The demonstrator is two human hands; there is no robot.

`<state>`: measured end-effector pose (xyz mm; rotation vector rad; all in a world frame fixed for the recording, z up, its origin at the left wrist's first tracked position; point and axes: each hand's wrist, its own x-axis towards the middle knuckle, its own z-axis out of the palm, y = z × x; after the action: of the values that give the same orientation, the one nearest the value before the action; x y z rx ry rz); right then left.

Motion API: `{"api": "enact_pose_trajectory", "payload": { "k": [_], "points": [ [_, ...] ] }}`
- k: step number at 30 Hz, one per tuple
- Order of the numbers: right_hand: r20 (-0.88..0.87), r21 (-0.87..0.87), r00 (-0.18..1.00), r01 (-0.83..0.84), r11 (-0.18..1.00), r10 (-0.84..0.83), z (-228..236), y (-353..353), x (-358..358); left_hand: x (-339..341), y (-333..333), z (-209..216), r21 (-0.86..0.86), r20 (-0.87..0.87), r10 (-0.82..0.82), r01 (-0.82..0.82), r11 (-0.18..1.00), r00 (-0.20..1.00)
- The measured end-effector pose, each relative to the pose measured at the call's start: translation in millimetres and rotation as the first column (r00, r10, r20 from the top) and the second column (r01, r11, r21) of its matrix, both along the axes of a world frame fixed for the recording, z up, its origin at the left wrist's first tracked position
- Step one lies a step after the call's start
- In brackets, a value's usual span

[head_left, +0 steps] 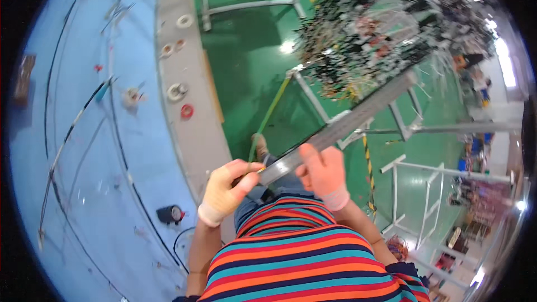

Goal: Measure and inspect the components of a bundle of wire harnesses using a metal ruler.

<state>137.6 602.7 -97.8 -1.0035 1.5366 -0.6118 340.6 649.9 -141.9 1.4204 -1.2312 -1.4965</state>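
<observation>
Both of my hands wear thin pale gloves with white cuffs. A long flat grey metal bar (358,118), which looks like a steel ruler, slants from my hands up to the right. My right hand (324,173) grips it close to its near end, the thumb lying along its face. My left hand (225,187) is pinched closed beside that end. A narrow green-yellow strip (273,106) leads from its fingers up toward a metal frame. Something small and orange shows at the left fingertips, too blurred to name.
On my left, a blue board (134,151) carries long dark cables (120,148) and a black cylinder (170,214). Tape rolls (187,111) lie along its grey edge strip (193,81). A dense bundle of wires (369,33) hangs ahead right. White metal frames (428,204) stand on the green floor.
</observation>
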Motion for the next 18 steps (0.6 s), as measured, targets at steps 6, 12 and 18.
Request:
{"api": "enact_pose_trajectory", "payload": {
  "k": [6,12,18],
  "points": [
    [0.094,-0.067,0.992,0.091,0.994,-0.085,-5.8,3.4,0.3,1.0,3.5,-2.0,0.054,-0.101,-0.004,0.009,0.999,0.995],
    [0.138,-0.11,0.989,0.06,0.992,-0.045,-3.8,4.3,-1.1,-0.6,4.2,3.3,0.04,-0.152,0.04,-0.034,0.999,0.988],
    [0.124,-0.111,0.989,0.09,0.99,-0.076,-3.8,6.9,-2.2,-3.4,4.4,5.8,0.056,-0.163,0.051,-0.042,0.998,0.985]
  ]
}}
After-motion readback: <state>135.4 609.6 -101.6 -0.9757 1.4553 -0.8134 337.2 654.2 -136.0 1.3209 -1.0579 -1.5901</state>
